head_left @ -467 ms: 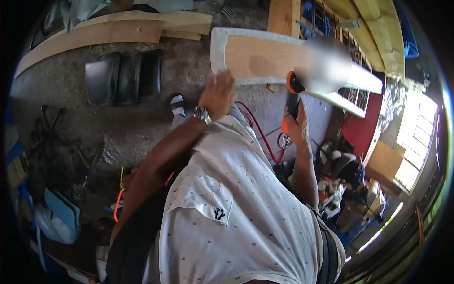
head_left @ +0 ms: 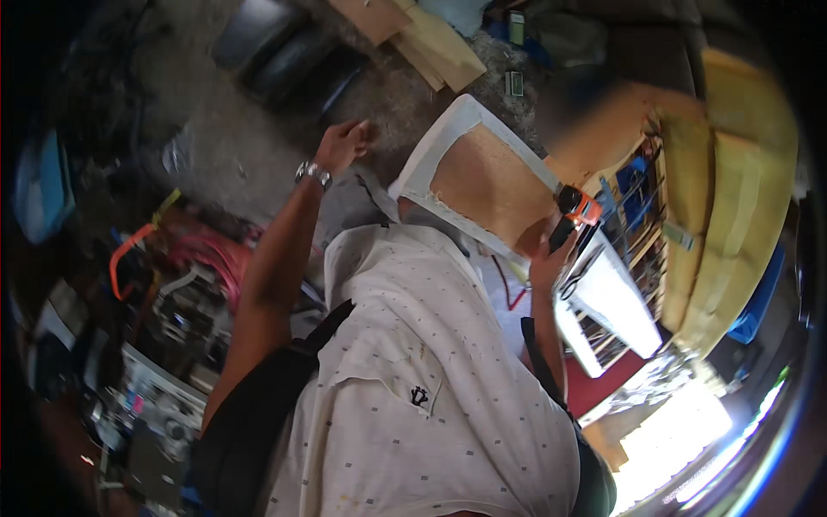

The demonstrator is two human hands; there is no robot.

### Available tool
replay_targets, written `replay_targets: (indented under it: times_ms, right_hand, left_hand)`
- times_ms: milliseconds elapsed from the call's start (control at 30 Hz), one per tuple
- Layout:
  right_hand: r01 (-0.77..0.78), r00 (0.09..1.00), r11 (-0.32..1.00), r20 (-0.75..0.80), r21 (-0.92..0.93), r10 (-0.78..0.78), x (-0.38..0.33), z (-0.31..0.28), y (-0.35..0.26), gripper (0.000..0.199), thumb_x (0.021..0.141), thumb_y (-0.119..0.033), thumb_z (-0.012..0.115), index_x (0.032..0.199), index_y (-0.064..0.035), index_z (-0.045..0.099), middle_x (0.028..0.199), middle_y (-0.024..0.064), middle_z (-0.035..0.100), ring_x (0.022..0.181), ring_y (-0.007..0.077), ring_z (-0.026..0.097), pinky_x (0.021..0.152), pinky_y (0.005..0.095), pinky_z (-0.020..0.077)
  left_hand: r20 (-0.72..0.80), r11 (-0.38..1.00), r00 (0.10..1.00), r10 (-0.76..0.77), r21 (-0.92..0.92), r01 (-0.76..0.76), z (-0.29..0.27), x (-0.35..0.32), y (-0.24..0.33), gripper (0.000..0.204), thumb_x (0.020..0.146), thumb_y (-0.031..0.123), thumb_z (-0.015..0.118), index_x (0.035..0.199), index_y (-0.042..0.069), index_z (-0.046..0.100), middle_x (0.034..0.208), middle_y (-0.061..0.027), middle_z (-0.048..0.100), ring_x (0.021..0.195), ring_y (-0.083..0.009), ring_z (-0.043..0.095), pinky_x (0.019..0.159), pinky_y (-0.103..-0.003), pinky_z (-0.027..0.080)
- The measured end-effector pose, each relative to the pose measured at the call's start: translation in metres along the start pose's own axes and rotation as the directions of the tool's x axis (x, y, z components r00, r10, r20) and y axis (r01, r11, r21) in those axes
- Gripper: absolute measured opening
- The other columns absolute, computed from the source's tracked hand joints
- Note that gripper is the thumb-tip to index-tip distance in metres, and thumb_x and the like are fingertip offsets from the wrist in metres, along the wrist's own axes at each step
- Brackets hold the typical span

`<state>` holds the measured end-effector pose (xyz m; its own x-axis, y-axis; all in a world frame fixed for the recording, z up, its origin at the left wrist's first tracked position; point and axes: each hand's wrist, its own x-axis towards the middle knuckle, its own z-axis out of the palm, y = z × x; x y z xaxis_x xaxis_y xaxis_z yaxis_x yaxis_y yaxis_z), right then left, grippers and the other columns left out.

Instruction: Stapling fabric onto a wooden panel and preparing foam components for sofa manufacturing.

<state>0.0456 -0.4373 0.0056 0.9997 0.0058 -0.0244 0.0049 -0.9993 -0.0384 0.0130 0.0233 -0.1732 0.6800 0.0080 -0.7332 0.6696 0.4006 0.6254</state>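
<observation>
Nothing shows in my left hand (head_left: 343, 148), which hangs in the air left of the panel with its fingers loosely bent and apart. A metal-banded watch (head_left: 314, 175) is on that wrist. My right hand (head_left: 551, 261) is wrapped round the black grip of an orange-and-black staple gun (head_left: 581, 207). The tool sits at the right end of a long panel (head_left: 491, 185), which has a brown board face and a white fabric border. Beside my right wrist, dark-handled scissors (head_left: 570, 286) lie by a white padded piece (head_left: 616, 302).
Long yellow foam pieces (head_left: 741, 233) stand at the right, next to a wooden frame with springs. Black cushions (head_left: 289, 56) and tan boards (head_left: 439, 52) lie on the far floor. A sewing machine (head_left: 164, 401) is at lower left. A red hose (head_left: 514, 297) hangs below the panel.
The whole view has turned, bringing the sewing machine in at lower left. My left hand has drawn away leftward from the panel's edge. My right hand still grips the staple gun.
</observation>
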Motion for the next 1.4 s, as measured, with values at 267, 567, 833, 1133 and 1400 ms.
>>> replay_targets:
  times_ms: [267, 567, 833, 1133, 1400]
  right_hand:
    - [-0.626, 0.729, 0.349, 0.682, 0.698, -0.058, 0.060, 0.040, -0.181, 0.055, 0.101, -0.018, 0.063, 0.146, 0.0043, 0.041, 0.136, 0.0198, 0.059, 0.118, 0.0268, 0.062, 0.098, 0.0379, 0.0540]
    - [-0.879, 0.466, 0.166, 0.879, 0.447, 0.099, 0.108, 0.111, -0.328, 0.040, 0.103, -0.026, 0.062, 0.132, 0.0007, 0.053, 0.118, 0.0143, 0.066, 0.105, 0.0227, 0.066, 0.086, 0.0351, 0.0545]
    - [-0.740, 0.530, 0.590, 0.820, 0.323, 0.215, 0.133, 0.173, -0.345, 0.023, 0.098, -0.021, 0.070, 0.089, -0.0006, 0.066, 0.077, 0.0062, 0.066, 0.064, 0.0123, 0.062, 0.067, 0.0292, 0.0545]
    - [-0.617, 0.566, 0.666, 0.824, 0.419, 0.006, 0.139, 0.204, -0.307, 0.022, 0.097, -0.019, 0.071, 0.090, 0.0016, 0.066, 0.078, 0.0110, 0.073, 0.075, 0.0142, 0.070, 0.074, 0.0270, 0.0534]
    - [-0.654, 0.564, 0.570, 0.823, 0.498, -0.072, 0.140, 0.200, -0.278, 0.018, 0.098, -0.014, 0.068, 0.092, 0.0023, 0.065, 0.079, 0.0121, 0.074, 0.078, 0.0161, 0.072, 0.076, 0.0278, 0.0553]
  left_hand:
    - [0.476, 0.691, 0.875, -0.085, -0.605, 0.396, 0.015, 0.119, -0.044, 0.064, 0.105, 0.057, 0.041, 0.137, 0.003, 0.057, 0.140, -0.0140, 0.060, 0.130, -0.0250, 0.056, 0.109, -0.043, 0.043]
    - [0.729, 0.354, 0.683, -0.055, -0.625, 0.696, 0.013, 0.179, -0.008, 0.075, 0.103, 0.063, 0.038, 0.146, 0.003, 0.050, 0.144, -0.0117, 0.059, 0.128, -0.0242, 0.058, 0.110, -0.039, 0.043]
    - [0.760, 0.330, 0.574, 0.305, -0.650, 0.685, 0.002, 0.244, -0.038, 0.071, 0.107, 0.058, 0.033, 0.151, 0.003, 0.044, 0.148, -0.0123, 0.054, 0.133, -0.0207, 0.054, 0.112, -0.037, 0.042]
    - [0.690, 0.717, 0.718, 0.097, -0.548, 0.430, 0.024, 0.253, -0.062, 0.061, 0.108, 0.048, 0.041, 0.152, 0.005, 0.045, 0.145, -0.0112, 0.056, 0.128, -0.0176, 0.057, 0.109, -0.034, 0.043]
    - [0.294, 0.907, 0.863, 0.410, -0.233, -0.351, 0.015, 0.185, -0.034, 0.071, 0.107, 0.051, 0.038, 0.157, 0.000, 0.031, 0.154, -0.0163, 0.046, 0.137, -0.0261, 0.048, 0.114, -0.035, 0.034]
